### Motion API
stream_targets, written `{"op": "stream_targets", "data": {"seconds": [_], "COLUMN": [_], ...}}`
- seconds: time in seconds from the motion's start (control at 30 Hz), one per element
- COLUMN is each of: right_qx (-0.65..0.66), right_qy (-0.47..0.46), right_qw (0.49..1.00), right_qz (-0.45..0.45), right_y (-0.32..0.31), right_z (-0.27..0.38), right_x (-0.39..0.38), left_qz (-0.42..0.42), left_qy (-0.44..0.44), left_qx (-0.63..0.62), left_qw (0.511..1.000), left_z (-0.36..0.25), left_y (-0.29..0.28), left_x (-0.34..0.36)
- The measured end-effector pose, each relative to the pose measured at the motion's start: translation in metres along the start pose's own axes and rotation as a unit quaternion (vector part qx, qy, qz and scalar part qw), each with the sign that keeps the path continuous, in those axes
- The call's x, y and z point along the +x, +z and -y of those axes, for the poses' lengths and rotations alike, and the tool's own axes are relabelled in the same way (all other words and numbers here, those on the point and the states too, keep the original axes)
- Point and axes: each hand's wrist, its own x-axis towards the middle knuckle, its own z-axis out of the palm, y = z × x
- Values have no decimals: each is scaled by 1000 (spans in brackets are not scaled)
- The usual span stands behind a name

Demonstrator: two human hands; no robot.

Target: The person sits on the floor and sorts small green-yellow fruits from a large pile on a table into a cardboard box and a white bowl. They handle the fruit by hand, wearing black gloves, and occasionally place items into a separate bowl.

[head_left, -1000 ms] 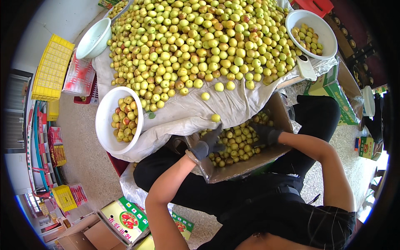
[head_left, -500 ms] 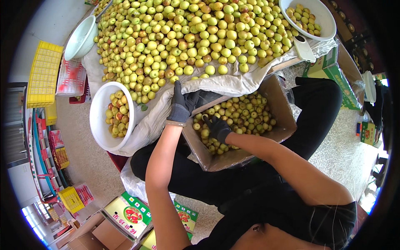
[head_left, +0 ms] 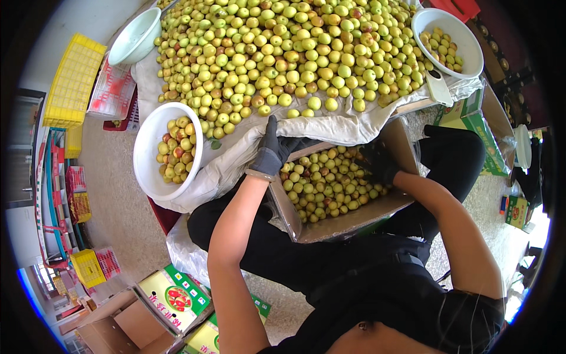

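At the left, a round white plastic bowl (head_left: 145, 158) of yellow-green and reddish-brown fruit stands on the pale, wrinkled cloth (head_left: 330, 128); just right of it, the left hand (head_left: 272, 152), in a dark grey glove, is at the cloth's raised front edge, much as it was half a second ago; one finger points up along the fabric, but whether the others grip it I cannot tell.

Behind the edge spreads the big heap of round yellow-green fruit (head_left: 277, 71); a second ago the cloth lay lower in front, with two stray fruits on it; now that stretch is bunched up and those two no longer show there.

Next comes the open brown cardboard box (head_left: 402, 140), tilted on the lap, its layer of small yellow-green fruit (head_left: 330, 186) uncovered in the middle; the right hand (head_left: 380, 164), gloved alike, has gone from the left part of this layer to its right end; its fingers reach down among the fruit, their grasp hidden; the work thus seems split between cloth edge and box.
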Motion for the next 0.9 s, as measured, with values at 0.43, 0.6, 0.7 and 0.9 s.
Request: {"op": "stream_targets", "data": {"seconds": [0.43,0.6,0.7,0.9], "right_qx": [-22,-22,39,-56], "right_qy": [-81,-224,-269,-268], "right_qw": [985,970,961,962], "right_qz": [-147,-96,-46,-7], "right_y": [66,42,22,-1], "right_z": [206,162,113,67], "right_x": [144,99,57,8], "left_qz": [24,61,14,39], "left_qy": [-25,-50,-21,8], "left_qx": [28,-36,22,-53], "left_qw": [999,996,999,998], "left_z": [13,9,16,17], "left_y": [-2,-19,-17,-18], "left_x": [0,1,-2,-7]}}
